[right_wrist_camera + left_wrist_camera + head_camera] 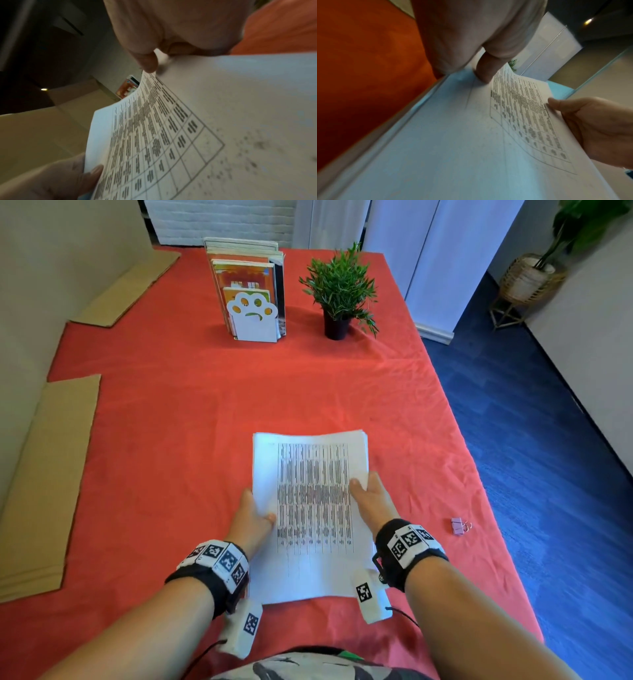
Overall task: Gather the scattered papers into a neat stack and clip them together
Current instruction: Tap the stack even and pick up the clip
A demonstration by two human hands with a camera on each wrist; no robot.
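Note:
A stack of white papers (310,508) printed with a table is held above the red tablecloth (205,405) near the front edge. My left hand (255,517) grips its left edge, thumb on top. My right hand (371,496) grips the right edge, thumb on the top sheet. The left wrist view shows my left hand (485,70) with its thumb pressed on the papers (471,135). In the right wrist view my right hand (149,63) pinches the papers (223,108) at their edge. A pink binder clip (459,526) lies on the cloth to the right of the stack.
A white paw-shaped bookend with several books (251,292) and a small potted plant (339,292) stand at the far side. Cardboard sheets (44,481) lie along the left. The table's right edge (479,474) drops to blue carpet.

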